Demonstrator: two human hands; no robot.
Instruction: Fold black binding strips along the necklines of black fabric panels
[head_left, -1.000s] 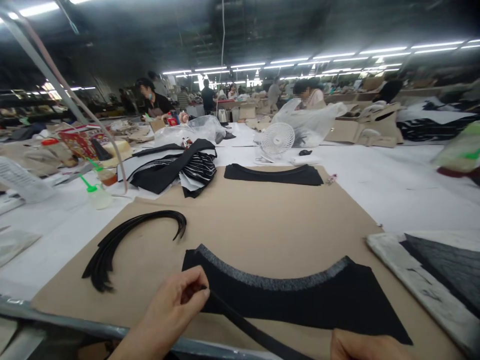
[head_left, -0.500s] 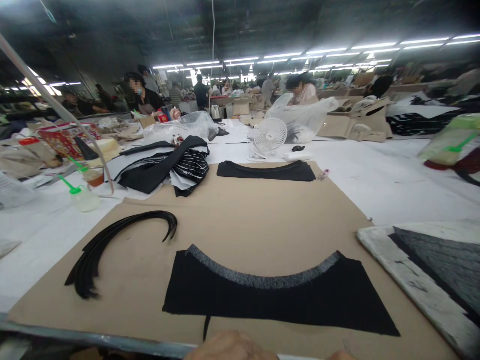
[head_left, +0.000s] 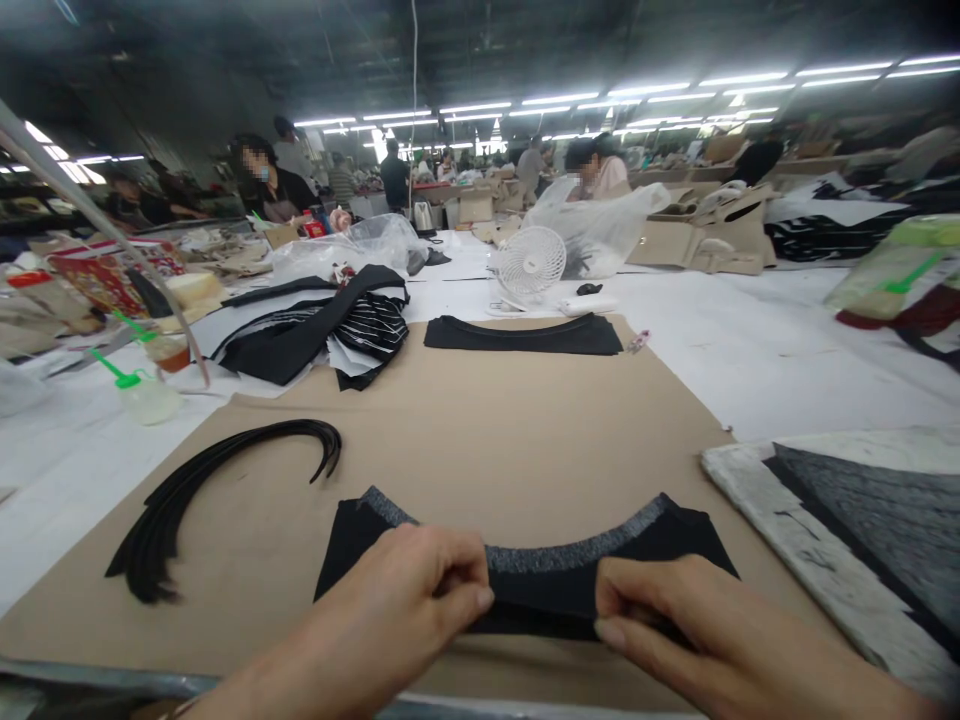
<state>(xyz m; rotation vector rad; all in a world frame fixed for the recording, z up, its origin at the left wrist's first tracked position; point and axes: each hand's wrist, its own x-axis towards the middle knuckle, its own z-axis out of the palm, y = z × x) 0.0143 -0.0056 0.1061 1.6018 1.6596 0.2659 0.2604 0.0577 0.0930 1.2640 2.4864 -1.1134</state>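
A black fabric piece (head_left: 547, 592) lies flat before me, its curved upper edge bordered by a speckled grey band. Over its left part is my left hand (head_left: 420, 590), fingers curled and thumb pressed to them in a pinch. My right hand (head_left: 667, 610) pinches the same way over the right part. Whatever is between the fingers, perhaps something dark against the black fabric, I cannot make out. To the left, a bundle of curved black strips (head_left: 180, 490) rests on the brown sheet (head_left: 480, 430).
Farther back are a stack of black pieces (head_left: 525, 338), a pile of black and striped fabric (head_left: 315, 330) and a white fan (head_left: 531, 262). Green-tipped squeeze bottles (head_left: 146, 398) stand left. At right lies a pale board (head_left: 739, 470) with grey fabric. People work beyond.
Both hands have risen from the bottom edge to over the black fabric piece, fingers pinched. The thin black strip end that stuck out below the piece no longer shows. The view has shifted slightly.
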